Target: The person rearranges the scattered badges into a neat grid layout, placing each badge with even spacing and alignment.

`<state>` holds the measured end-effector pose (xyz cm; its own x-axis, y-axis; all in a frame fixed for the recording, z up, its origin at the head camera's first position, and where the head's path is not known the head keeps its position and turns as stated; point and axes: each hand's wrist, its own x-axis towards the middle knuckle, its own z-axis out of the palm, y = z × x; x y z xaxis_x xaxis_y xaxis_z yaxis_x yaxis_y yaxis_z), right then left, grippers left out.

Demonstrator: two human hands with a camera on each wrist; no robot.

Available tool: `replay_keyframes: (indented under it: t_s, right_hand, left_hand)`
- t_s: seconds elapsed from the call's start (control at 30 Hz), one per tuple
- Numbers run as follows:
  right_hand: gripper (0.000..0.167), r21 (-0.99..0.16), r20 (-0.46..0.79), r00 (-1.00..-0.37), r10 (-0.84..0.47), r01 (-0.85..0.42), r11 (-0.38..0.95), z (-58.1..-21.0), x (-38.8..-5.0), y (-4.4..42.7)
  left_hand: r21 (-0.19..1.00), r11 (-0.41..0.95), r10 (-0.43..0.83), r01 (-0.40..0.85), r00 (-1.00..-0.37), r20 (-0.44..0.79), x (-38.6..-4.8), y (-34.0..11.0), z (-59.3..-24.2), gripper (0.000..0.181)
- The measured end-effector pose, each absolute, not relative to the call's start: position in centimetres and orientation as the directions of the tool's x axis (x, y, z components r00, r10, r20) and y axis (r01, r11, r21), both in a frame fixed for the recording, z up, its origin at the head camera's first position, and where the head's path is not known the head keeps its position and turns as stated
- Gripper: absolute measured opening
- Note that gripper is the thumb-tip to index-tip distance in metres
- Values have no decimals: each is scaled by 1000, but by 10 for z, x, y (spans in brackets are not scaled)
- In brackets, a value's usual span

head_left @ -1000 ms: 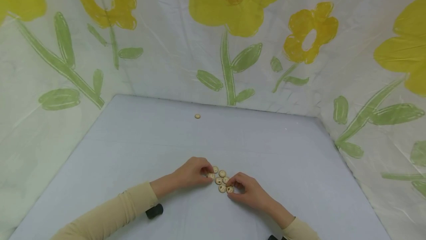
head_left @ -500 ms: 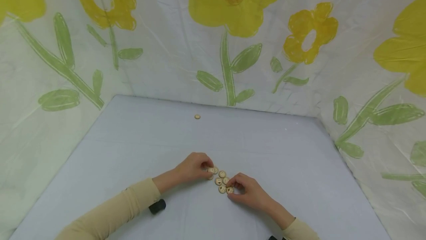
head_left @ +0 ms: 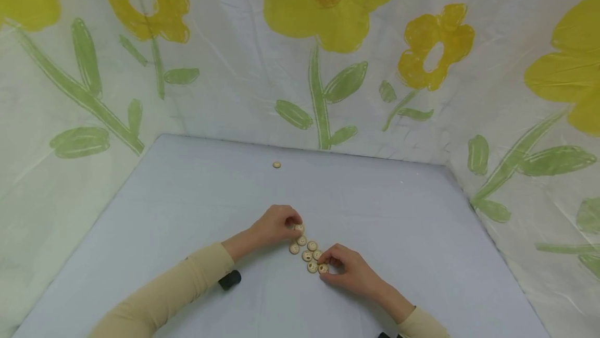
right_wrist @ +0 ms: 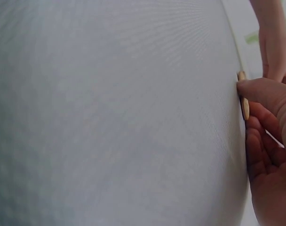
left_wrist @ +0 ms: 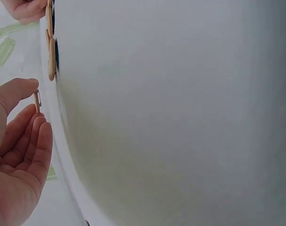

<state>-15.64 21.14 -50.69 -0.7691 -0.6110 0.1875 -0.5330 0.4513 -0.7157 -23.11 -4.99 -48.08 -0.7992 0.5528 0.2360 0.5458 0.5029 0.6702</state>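
Note:
Small round wooden badges with printed faces lie in a cluster at the middle of the table. My left hand [head_left: 274, 224] pinches one badge [head_left: 299, 228] between thumb and fingers at the cluster's far left end; in the left wrist view this badge [left_wrist: 37, 101] stands on edge, with a thin metal pin on its back. Just nearer lie two badges [head_left: 302, 240], one beside the other. With thumb and fingers, my right hand [head_left: 349, 271] holds a badge [head_left: 323, 268] at the cluster's near right end. Other badges [head_left: 307, 255] lie flat between the hands.
One lone badge [head_left: 277, 164] lies near the far edge of the pale table [head_left: 211, 192]. A white sheet [head_left: 225, 93] with painted yellow flowers rises around the back and sides. A black wrist device [head_left: 230, 279] is under the left forearm.
My left hand has lifted a badge from the cluster's left side and carried it away from me, past the badge there. My right hand stays in place on its badge.

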Motion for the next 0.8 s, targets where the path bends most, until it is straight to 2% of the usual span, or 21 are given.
replay_keyframes:
  t_s: [0.27, 0.8]
  right_hand:
    - [24, -712, 188, -771, -609, -534, 455, -504, -156, 210]
    - [24, -713, 208, -765, -610, -545, 441, -505, -156, 211]
  left_hand:
    - [693, 532, 497, 487, -842, 211, -240, -49, -479, 17]
    - [675, 558, 469, 483, -854, 223, -264, -47, -481, 16]
